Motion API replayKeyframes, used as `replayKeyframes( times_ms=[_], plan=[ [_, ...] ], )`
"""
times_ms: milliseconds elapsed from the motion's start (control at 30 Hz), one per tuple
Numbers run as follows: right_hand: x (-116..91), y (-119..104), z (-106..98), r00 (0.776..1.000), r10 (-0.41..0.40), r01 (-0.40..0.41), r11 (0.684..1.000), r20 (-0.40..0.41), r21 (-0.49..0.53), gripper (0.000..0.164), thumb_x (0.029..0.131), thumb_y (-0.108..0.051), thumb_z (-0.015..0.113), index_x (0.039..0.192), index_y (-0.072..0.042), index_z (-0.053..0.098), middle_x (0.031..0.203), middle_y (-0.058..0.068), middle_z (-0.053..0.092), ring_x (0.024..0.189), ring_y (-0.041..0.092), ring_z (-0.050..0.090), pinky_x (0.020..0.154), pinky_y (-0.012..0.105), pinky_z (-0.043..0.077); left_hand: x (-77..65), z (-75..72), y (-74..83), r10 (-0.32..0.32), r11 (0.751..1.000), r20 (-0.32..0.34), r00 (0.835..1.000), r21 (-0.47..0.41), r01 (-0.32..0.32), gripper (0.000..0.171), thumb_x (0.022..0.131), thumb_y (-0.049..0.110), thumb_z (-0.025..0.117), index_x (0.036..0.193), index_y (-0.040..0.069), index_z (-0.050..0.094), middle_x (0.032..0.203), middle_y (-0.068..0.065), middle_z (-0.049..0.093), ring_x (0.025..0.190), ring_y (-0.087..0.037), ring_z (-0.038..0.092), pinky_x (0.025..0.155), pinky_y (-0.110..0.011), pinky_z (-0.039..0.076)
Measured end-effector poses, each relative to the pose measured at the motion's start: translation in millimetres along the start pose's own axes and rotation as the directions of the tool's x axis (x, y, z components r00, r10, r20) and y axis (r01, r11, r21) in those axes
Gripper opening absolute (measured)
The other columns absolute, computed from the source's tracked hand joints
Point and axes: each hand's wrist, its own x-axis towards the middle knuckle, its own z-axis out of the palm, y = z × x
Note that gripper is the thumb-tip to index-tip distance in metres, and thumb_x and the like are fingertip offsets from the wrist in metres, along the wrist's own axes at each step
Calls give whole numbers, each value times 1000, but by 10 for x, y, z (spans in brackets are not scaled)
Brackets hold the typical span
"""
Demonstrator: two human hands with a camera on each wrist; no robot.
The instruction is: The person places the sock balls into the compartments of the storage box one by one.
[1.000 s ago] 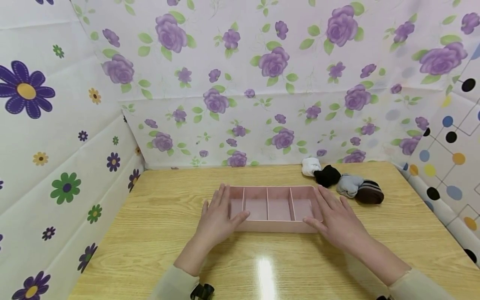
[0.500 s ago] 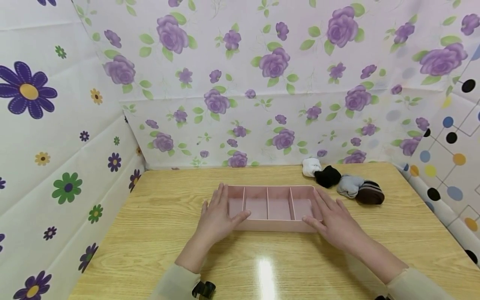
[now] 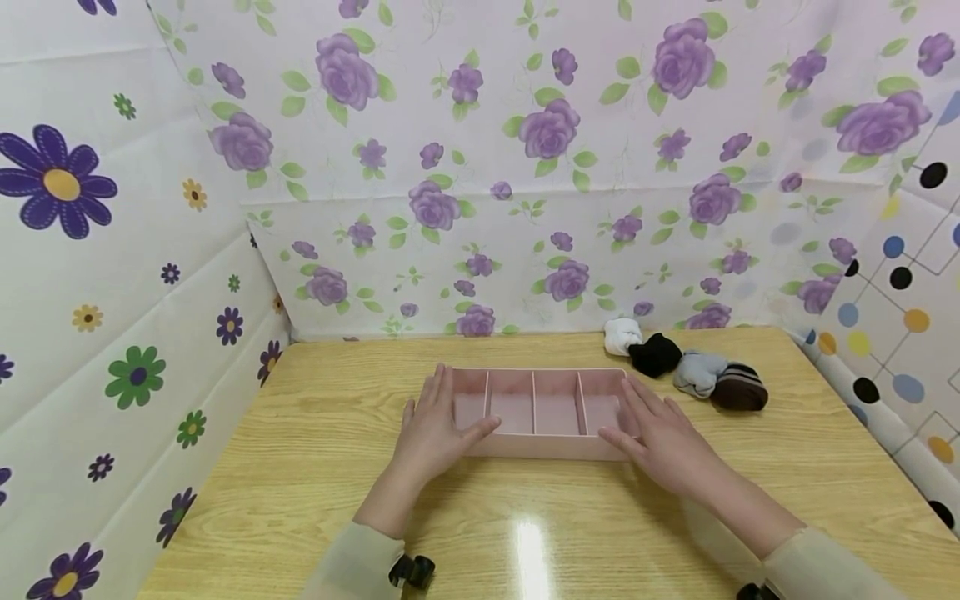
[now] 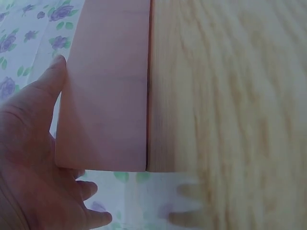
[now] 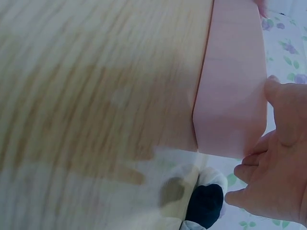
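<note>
A shallow pink box (image 3: 540, 447) with a row of compartments split by upright dividers rests on the wooden table; no contents show inside it. My left hand (image 3: 433, 435) lies against its left end, fingers straight, with the thumb at the front rim. At the opposite end my right hand (image 3: 670, 443) touches the box in the same way, its fingers along the outer side and its thumb by the front corner. Both wrist views show the box's plain front wall (image 4: 105, 96), each with a thumb at the top edge.
Behind and right of the box, a white bundle (image 3: 622, 335), a black one (image 3: 656, 355), a grey one (image 3: 699, 372) and a dark striped one (image 3: 739, 386) lie in a row, resembling rolled socks. Flowered cloth (image 3: 480, 192) hangs behind the table (image 3: 300, 467).
The box has shifted slightly away from me and a little left, both hands moving with it. The bundles stay where they were.
</note>
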Motion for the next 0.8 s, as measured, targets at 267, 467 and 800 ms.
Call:
replayKeyframes(
  times_ms=[267, 467, 800],
  plan=[
    [53, -29, -14, 1000, 6, -6, 1000, 9, 12, 97, 112, -65, 51, 173, 5, 21, 179, 29, 17, 157, 58, 30, 125, 73, 26, 50, 15, -37, -16, 1000, -27, 1000, -7, 16, 127, 94, 82, 67, 177, 4, 11, 184, -13, 9, 169, -36, 10, 131, -70, 8],
    [70, -8, 26, 999, 25, -27, 998, 23, 49, 99, 112, -66, 50, 174, 5, 17, 179, 30, 13, 158, 57, 27, 123, 72, 31, 62, 39, -59, -23, 999, -29, 999, -24, 22, 126, 94, 80, 69, 176, 2, 15, 183, -16, 15, 168, -39, 14, 130, -72, 10],
    [127, -4, 21, 998, 27, -31, 997, 48, 72, 100, 112, -67, 49, 175, 2, 13, 180, 29, 9, 155, 57, 35, 118, 73, 38, 110, 15, -110, 3, 999, -19, 1000, -52, -4, 124, 96, 75, 71, 177, 2, 12, 183, -17, 14, 168, -41, 14, 131, -72, 8]
  ],
)
